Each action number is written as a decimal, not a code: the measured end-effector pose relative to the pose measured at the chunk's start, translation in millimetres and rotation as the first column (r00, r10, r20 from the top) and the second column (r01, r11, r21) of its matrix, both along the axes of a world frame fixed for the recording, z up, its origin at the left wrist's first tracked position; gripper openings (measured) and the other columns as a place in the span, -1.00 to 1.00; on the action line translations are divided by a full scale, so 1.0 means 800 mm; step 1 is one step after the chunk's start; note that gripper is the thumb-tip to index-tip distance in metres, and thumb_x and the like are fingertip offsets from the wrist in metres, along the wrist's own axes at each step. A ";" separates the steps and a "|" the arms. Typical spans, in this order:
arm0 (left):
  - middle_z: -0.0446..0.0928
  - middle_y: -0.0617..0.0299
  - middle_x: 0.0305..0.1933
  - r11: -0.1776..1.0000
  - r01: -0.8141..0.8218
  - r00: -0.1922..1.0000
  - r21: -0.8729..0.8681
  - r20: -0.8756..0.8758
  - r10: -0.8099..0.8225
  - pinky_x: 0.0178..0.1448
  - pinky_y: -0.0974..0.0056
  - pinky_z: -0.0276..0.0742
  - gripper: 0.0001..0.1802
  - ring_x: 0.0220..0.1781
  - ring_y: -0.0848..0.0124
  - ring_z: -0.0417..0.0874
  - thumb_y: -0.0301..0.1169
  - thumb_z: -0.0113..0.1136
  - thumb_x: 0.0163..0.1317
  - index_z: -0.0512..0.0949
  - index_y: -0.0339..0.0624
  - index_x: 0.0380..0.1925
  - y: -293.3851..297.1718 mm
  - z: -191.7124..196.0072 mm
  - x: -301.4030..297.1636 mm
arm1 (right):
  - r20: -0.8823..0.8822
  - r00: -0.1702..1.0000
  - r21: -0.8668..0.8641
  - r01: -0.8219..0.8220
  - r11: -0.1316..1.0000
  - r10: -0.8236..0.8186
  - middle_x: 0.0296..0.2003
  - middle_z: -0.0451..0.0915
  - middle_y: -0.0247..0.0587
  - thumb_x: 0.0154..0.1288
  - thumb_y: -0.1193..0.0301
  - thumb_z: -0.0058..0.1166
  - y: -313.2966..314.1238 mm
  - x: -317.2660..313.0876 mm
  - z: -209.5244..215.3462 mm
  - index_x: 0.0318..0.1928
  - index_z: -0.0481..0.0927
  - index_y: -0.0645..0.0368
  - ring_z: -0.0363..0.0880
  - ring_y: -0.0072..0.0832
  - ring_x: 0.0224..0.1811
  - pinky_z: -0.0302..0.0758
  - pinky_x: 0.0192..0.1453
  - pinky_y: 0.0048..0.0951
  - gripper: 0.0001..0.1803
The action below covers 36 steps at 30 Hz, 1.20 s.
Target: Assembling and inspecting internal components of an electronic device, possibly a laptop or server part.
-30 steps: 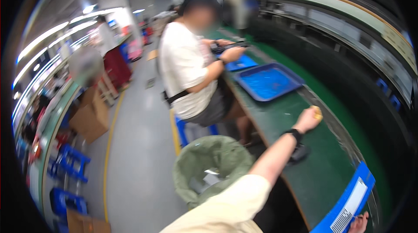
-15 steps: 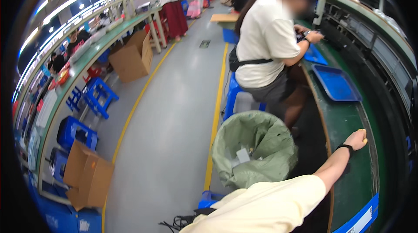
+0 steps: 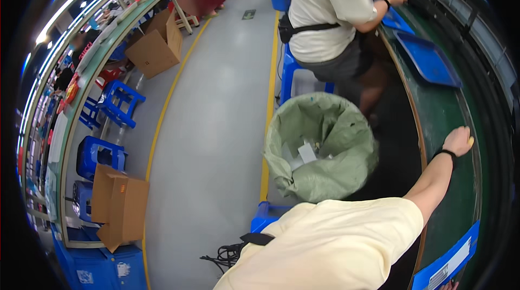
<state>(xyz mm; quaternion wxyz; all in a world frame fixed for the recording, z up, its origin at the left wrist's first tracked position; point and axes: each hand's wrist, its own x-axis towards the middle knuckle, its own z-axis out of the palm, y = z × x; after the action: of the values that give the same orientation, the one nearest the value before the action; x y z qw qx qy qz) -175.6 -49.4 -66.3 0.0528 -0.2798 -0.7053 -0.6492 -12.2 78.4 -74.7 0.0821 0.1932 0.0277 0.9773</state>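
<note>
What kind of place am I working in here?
Most likely a factory assembly line: a long green conveyor bench carrying blue trays, a seated co-worker at the bench, and cardboard boxes with blue stools across the aisle.

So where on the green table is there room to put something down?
Bare green belt lies between the blue tray and the left hand, which holds a small yellow thing. Farther up it is crowded: a seated co-worker works over another tray.

Pale yellow short sleeve [image 3: 346, 236], black wristband [image 3: 445, 153] (perhaps a watch).
</note>
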 end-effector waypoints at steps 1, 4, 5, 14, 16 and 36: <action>0.42 -0.05 -0.47 0.997 0.081 0.995 0.010 0.058 -0.082 -0.26 0.14 0.36 -0.78 -0.35 0.07 0.44 -0.34 -0.05 -0.08 0.34 -0.33 -0.61 0.000 0.014 0.008 | 0.075 0.996 0.091 0.039 0.995 -0.045 -0.34 0.33 -0.13 -0.02 0.37 -0.17 0.006 0.074 0.008 -0.44 0.32 0.18 0.31 -0.36 -0.29 0.24 -0.30 -0.41 -0.85; 0.41 -0.07 -0.47 0.991 0.116 0.993 -0.061 0.031 -0.114 -0.27 0.17 0.36 -0.76 -0.36 0.08 0.44 -0.32 -0.04 -0.10 0.37 -0.32 -0.59 -0.016 0.011 0.002 | 0.238 0.962 0.306 0.057 0.950 -0.135 -0.20 0.35 -0.07 0.05 0.40 -0.23 -0.028 0.226 0.008 -0.34 0.38 0.22 0.29 -0.34 -0.23 0.23 -0.23 -0.43 -0.80; 0.41 -0.08 -0.48 0.996 0.047 0.998 -0.080 -0.036 -0.050 -0.28 0.17 0.37 -0.77 -0.37 0.09 0.44 -0.32 -0.04 -0.12 0.38 -0.32 -0.59 -0.021 -0.003 -0.009 | 0.286 0.945 0.365 0.045 0.930 -0.158 -0.15 0.35 -0.05 0.07 0.41 -0.25 -0.037 0.256 0.003 -0.31 0.40 0.24 0.28 -0.33 -0.21 0.23 -0.21 -0.44 -0.78; 0.45 -0.01 -0.32 0.806 0.276 0.938 -0.523 -0.037 -0.345 -0.15 0.23 0.36 -0.69 -0.24 0.17 0.46 -0.39 0.01 -0.19 0.39 -0.27 -0.37 0.073 0.033 0.007 | 0.186 -0.081 0.978 0.109 0.177 -0.979 -0.67 0.27 -0.45 0.11 0.45 -0.15 -0.076 0.291 0.035 -0.32 0.26 0.13 0.14 -0.78 -0.78 0.11 -0.70 -0.79 -0.89; 0.45 0.01 -0.34 0.766 0.427 0.863 -0.480 -0.038 -0.504 -0.16 0.30 0.35 -0.72 -0.24 0.22 0.47 -0.41 -0.01 -0.12 0.38 -0.27 -0.34 0.082 0.059 0.044 | 0.188 -0.054 0.975 0.133 0.180 -0.981 -0.71 0.28 -0.43 0.10 0.47 -0.15 -0.082 0.286 0.044 -0.35 0.23 0.14 0.19 -0.73 -0.79 0.19 -0.67 -0.76 -0.89; 0.32 0.17 -0.36 0.012 0.824 0.012 -0.567 -0.003 -1.000 -0.26 0.37 0.33 -0.67 -0.37 0.37 0.37 -0.52 -0.05 -0.03 0.34 -0.11 -0.17 0.094 0.056 0.188 | 0.121 -0.308 0.982 0.173 0.070 -0.944 -0.64 0.47 -0.14 0.04 0.51 -0.05 -0.035 0.281 0.085 -0.40 0.22 0.18 0.26 -0.70 -0.80 0.15 -0.76 -0.73 -0.83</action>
<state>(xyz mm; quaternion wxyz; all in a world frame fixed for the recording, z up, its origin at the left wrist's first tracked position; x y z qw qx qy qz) -25.4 25.6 -21.5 -0.3106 -0.8105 -0.4170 -0.2697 212.6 50.5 -6.4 0.5613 -0.4069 -0.4847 0.5333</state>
